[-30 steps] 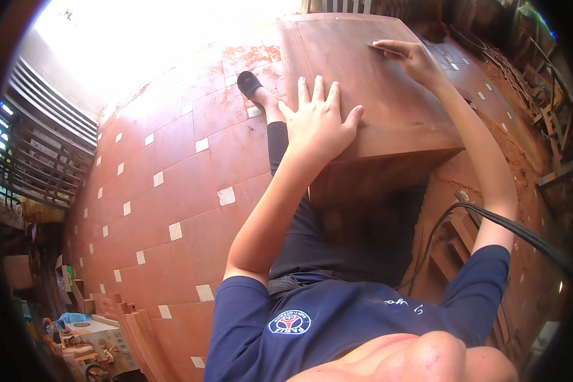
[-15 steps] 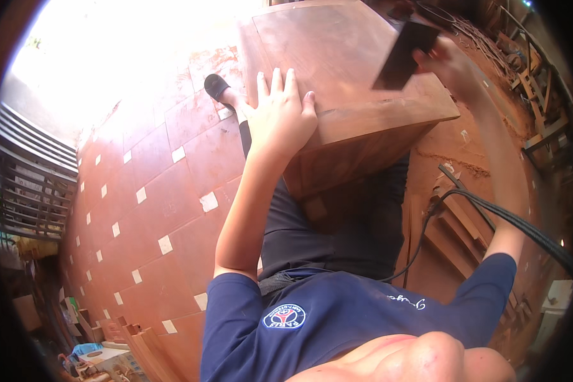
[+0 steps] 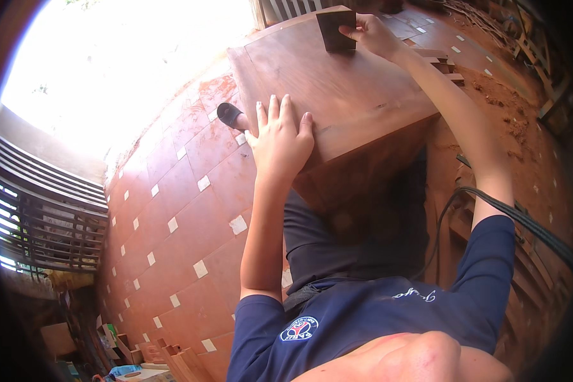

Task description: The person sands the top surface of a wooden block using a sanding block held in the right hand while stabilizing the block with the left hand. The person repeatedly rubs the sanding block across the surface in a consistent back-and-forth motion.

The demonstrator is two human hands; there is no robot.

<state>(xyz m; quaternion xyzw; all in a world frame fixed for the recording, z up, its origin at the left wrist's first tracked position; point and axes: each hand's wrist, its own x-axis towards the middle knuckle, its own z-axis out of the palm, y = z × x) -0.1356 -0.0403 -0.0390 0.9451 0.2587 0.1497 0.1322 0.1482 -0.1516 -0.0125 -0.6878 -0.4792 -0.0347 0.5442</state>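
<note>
A large brown wooden box-like piece (image 3: 299,83) stands in front of me between my legs, its broad smooth top tilted. My left hand (image 3: 280,137) lies on the near left part of that top, fingers spread and thumb apart, holding nothing. At the far end my right hand (image 3: 370,37) pinches a thin, dark rectangular piece (image 3: 336,30) between thumb and fingers. This dark piece is over the far part of the wooden top; whether it touches the surface I cannot tell.
A black cable (image 3: 522,219) runs past my right side. Wooden pieces (image 3: 535,280) lie at the right. Reddish tiles with small white insets make up the floor (image 3: 172,235). A slatted metal grille (image 3: 51,210) stands at the left, with timber offcuts (image 3: 184,363) at lower left.
My right hand has swung from the right side, away and to the left, with the dark rectangular piece. My left hand stays spread on the wooden top. The view has shifted slightly.
</note>
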